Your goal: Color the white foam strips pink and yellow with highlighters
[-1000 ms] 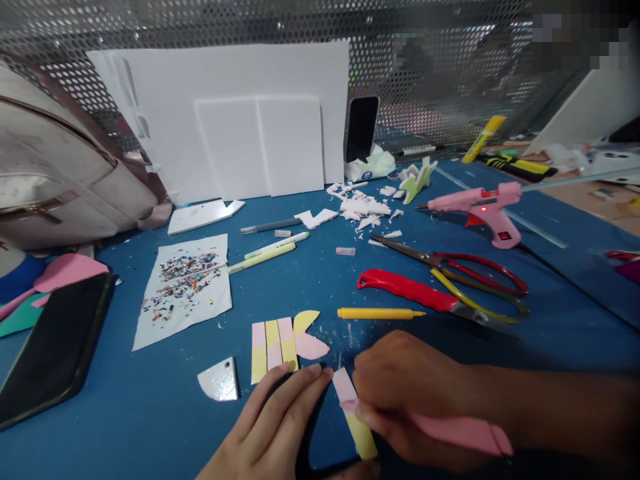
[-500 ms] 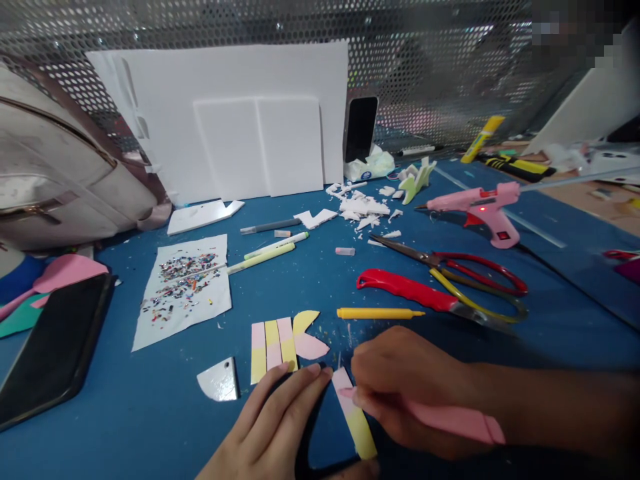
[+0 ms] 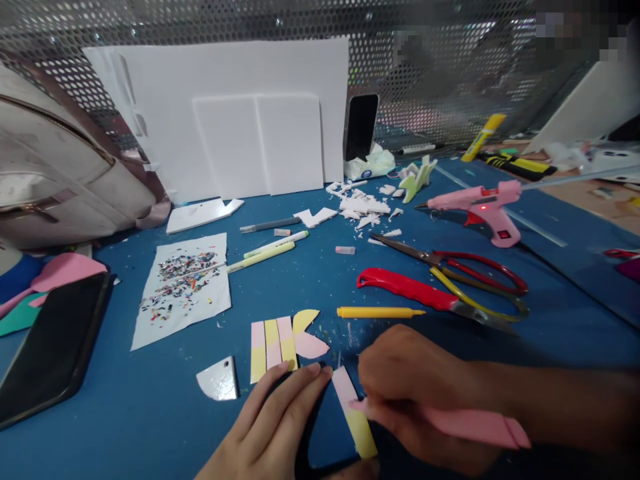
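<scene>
Our right hand (image 3: 410, 387) grips what seems a pink cutter (image 3: 465, 427) against the pink-yellow strip (image 3: 356, 413); our left hand (image 3: 280, 427) lies flat, released, beside it.

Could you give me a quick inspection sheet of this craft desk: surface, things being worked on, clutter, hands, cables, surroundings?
Surface: blue table top, speckled with scraps.
Job's things: pink-and-yellow foam strip; pink craft knife; striped pink-and-yellow foam piece.
Clutter: red-handled scissors, red-handled cutter, yellow pen, white paper sheet with glitter bits, white foam offcuts.
Hands: left hand flat beside the strip; right hand grips the knife on the strip.
Cables: dark cord behind the pink glue gun.
Surroundings: white foam boards against perforated metal screen; pale bag.
</scene>
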`<state>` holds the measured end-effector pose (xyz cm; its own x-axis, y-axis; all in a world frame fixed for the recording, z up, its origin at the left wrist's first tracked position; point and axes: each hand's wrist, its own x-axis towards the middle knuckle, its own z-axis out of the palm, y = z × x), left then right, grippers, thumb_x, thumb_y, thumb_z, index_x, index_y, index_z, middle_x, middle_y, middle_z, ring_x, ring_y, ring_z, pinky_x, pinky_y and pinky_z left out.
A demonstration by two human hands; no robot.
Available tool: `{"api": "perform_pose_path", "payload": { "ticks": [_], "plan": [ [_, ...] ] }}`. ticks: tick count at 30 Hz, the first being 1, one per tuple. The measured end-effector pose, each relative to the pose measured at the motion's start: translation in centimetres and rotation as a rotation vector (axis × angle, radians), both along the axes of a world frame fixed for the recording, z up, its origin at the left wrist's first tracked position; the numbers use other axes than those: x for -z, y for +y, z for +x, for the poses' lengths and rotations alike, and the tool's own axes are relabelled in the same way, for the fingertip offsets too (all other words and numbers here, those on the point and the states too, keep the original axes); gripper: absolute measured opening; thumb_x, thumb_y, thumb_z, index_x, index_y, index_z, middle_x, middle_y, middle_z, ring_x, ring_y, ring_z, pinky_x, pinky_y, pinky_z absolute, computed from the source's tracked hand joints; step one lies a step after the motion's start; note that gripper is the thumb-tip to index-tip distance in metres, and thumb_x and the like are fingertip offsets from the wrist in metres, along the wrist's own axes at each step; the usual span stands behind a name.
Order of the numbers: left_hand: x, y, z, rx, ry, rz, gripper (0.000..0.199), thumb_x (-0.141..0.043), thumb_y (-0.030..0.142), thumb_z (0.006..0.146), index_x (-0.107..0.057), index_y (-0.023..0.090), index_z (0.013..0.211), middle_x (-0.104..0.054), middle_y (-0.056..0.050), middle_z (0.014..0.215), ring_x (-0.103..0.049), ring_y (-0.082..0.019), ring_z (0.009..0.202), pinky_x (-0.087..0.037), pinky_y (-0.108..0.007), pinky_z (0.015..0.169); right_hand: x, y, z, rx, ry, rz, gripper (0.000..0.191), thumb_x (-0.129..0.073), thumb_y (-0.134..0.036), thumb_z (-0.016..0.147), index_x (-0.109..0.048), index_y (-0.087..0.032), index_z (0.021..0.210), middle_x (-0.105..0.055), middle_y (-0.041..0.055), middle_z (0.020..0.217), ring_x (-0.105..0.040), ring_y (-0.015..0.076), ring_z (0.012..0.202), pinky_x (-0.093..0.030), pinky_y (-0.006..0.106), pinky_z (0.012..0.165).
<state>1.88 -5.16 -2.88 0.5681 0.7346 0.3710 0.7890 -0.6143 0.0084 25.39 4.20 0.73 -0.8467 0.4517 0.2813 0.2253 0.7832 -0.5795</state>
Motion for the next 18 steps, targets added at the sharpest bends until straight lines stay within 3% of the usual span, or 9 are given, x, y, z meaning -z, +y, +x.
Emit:
{"api": "perform_pose_path", "payload": {
  "ticks": [5,9,13,18],
  "plan": [
    [-0.8,0.2,-0.2,0.020,0.044,0.016,0.065,-0.046,0.064,0.097,-0.058,0.014,0.136,-0.067,-0.005,0.131,-0.062,-0.019,0.124,-0.049,-0.032,0.111,-0.1,0.0,0.0,0.063,-0.011,-0.049,0.021,-0.045,-0.020,0.093,-0.035,-0.021,0.075,-0.041,-0.0060,0.059,-0.035,0.0104,0.051,-0.024,0.025,0.051],
    [-1.4,0.4,-0.1,0.030,0.117,0.026,0.066,-0.042,0.066,0.097,-0.061,0.012,0.132,-0.068,-0.004,0.130,-0.064,-0.018,0.122,-0.048,-0.029,0.111,0.3,0.0,0.0,-0.010,-0.005,0.013,0.021,-0.049,-0.021,0.087,-0.033,-0.022,0.073,-0.039,-0.0062,0.058,-0.029,0.0113,0.050,-0.018,0.028,0.049],
    [-1.1,0.3,0.0,0.019,0.119,0.031,0.068,-0.041,0.067,0.097,-0.061,0.012,0.131,-0.068,-0.004,0.130,-0.063,-0.018,0.122,-0.047,-0.029,0.111,0.6,-0.2,0.2,0.043,-0.005,-0.023,0.020,-0.043,-0.020,0.093,-0.035,-0.022,0.075,-0.040,-0.0054,0.060,-0.035,0.0117,0.052,-0.025,0.027,0.053],
    [-0.3,0.1,-0.1,0.010,0.021,0.001,0.067,-0.048,0.064,0.095,-0.056,0.013,0.138,-0.067,-0.006,0.130,-0.063,-0.021,0.123,-0.050,-0.033,0.110,0.3,-0.2,0.3,0.020,-0.034,0.023,0.021,-0.046,-0.022,0.092,-0.034,-0.022,0.075,-0.039,-0.0052,0.059,-0.032,0.0119,0.051,-0.022,0.028,0.051]
  ]
}}
